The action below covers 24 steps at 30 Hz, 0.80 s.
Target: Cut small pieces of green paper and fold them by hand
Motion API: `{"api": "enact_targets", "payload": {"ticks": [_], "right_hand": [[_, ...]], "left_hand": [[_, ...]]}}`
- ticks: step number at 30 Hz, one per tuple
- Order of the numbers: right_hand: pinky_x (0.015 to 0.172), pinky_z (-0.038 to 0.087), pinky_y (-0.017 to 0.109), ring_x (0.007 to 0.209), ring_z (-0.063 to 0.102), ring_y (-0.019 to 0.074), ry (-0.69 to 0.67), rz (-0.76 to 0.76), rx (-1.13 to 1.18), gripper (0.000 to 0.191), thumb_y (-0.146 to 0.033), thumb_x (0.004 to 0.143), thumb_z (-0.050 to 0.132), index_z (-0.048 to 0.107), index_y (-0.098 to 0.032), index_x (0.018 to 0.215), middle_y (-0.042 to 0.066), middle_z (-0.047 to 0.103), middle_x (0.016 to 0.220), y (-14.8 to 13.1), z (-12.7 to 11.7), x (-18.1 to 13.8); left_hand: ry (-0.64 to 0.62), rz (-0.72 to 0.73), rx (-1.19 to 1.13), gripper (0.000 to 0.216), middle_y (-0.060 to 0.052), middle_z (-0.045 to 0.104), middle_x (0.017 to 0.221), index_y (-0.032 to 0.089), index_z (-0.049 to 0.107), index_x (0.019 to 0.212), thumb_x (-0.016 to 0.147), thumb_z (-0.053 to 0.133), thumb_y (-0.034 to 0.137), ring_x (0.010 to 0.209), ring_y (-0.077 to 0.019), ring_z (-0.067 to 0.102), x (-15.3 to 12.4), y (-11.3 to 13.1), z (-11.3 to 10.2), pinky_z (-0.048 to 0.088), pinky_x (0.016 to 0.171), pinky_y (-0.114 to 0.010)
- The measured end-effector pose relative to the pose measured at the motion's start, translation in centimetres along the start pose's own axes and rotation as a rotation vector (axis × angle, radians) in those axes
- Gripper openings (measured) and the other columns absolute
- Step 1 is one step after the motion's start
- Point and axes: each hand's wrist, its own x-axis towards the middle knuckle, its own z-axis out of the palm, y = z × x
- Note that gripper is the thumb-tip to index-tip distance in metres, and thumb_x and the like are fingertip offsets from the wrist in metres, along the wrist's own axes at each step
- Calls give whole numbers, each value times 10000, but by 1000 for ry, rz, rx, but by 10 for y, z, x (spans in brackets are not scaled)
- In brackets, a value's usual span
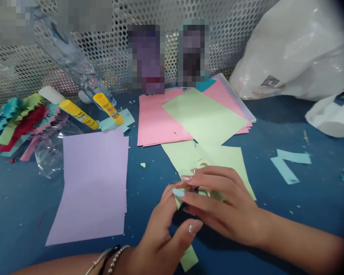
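Note:
My left hand [172, 229] is low in the middle, its fingers curled at a light green paper strip [178, 202] and its thumb held apart from them. From the right, my right hand [226, 198] reaches across with its fingertips pressed onto the same strip, beside the left fingers. A green strip end [189, 259] shows below the left thumb; whether it is the same piece I cannot tell. Pale-handled scissors [204, 191] lie partly hidden behind the right fingers, over a cut green sheet [226, 154].
Purple sheets [94, 187] lie left, with glue sticks [78, 114] and folded paper fans [23, 122] behind. Pink sheets [157, 118] under a green sheet [206, 114] are at the back. Blue strips [294, 156] and a white plastic bag [292, 49] are on the right.

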Motion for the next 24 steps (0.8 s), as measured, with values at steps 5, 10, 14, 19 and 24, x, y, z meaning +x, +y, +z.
{"api": "enact_targets", "payload": {"ticks": [5,10,14,19,24], "right_hand": [[898,466,348,1070,491,205,-4,2,-7,219,-201,783,606,619,-245,997,52,600,1013,1,0,1],[874,475,392,1059,517,216,-92,77,119,257,-225,798,572,575,-200,1055,91,563,1087,6,0,2],[832,494,366,971,555,188,-48,100,212,145,-158,807,547,595,-221,928,60,578,972,6,-2,3],[760,494,361,883,555,186,46,82,160,97,-180,833,529,579,-264,827,35,566,867,2,-3,4],[811,455,363,905,529,185,77,84,128,104,-138,803,559,592,-233,828,36,564,894,2,-2,4]], "left_hand": [[-5,-59,-54,264,14,660,1034,278,615,1084,916,411,275,802,-131,599,8,0,-4,481,766,-220],[-38,-27,39,290,21,677,953,272,647,1035,926,379,259,730,-124,581,14,0,-8,474,729,-216],[-89,31,56,325,-3,663,1040,285,596,1137,934,341,278,846,-158,601,13,2,-10,480,806,-271],[-35,-19,-112,347,-10,607,1183,275,523,1227,928,360,343,1115,-172,528,13,0,-9,418,967,-287],[1,-155,-201,338,4,686,929,281,594,1153,930,356,368,881,-140,610,16,0,-8,501,804,-242]]}}
